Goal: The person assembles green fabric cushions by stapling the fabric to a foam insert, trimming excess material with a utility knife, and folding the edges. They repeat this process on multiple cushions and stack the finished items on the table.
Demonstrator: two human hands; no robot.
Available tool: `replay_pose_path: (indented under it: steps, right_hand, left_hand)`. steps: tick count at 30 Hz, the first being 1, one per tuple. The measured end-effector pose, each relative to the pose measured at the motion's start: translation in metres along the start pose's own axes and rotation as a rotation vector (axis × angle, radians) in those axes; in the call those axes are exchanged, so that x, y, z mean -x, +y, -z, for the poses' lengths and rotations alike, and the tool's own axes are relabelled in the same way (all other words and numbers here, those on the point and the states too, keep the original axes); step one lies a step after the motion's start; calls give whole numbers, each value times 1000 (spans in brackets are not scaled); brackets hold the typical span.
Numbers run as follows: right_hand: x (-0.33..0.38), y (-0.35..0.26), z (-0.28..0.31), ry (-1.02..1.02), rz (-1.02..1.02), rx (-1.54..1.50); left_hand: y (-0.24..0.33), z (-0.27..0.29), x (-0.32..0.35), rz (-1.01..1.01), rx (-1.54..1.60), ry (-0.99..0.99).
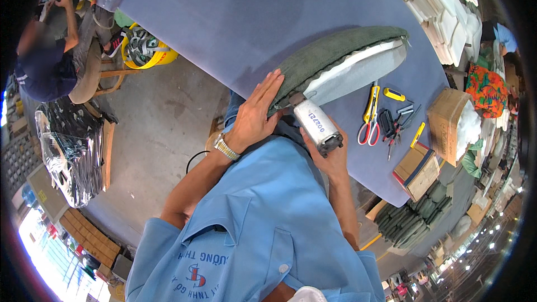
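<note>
The right hand (332, 151) is clamped on a white stapler (314, 120), whose nose is aimed at the near end of a green cushion (342, 50); whether the cover is touched by it cannot be told from this angle. The left hand (253, 111) is laid over the same end, fingers straight and close together, thumb set apart, presumably so that the cushion is steadied and its cover is smoothed. The cushion is tilted, its far part carried by the table (190, 11) and its near end brought to the edge; its pale underside (366, 75) is turned toward the person, by which the seam seems to be put within sight and reach. To the right, scissors (368, 127), a yellow cutter (394, 94) and pliers (392, 136) are laid loosely together, apparently so that any of them can be picked up without a step. Farther right, white stuffing (469, 126) is held in a box (446, 116), likely so that it is not scattered. White panels (436, 8) are piled along the far right side. At the left, strips are gathered in a yellow basket (168, 57), near which a co-worker (47, 64) is seated.
</note>
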State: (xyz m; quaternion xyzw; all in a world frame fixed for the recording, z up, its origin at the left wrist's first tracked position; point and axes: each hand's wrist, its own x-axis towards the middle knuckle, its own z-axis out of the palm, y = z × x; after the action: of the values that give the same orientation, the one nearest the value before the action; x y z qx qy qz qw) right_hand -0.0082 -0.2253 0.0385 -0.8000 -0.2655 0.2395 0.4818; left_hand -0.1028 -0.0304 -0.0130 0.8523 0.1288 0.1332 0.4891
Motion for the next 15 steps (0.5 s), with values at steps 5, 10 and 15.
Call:
replay_pose_path:
  steps: [5, 10, 15]
  right_hand:
    - [0, -4, -4, -21, -87, -29]
    - [-8, -9, -5, -40, 30, -28]
    - [-12, 0, -5, -70, 22, -7]
  left_hand:
    - [3, 6, -5, 29, 33, 37]
    - [1, 2, -4, 0, 68, 91]
    - [0, 1, -4, -15, 106, 110]
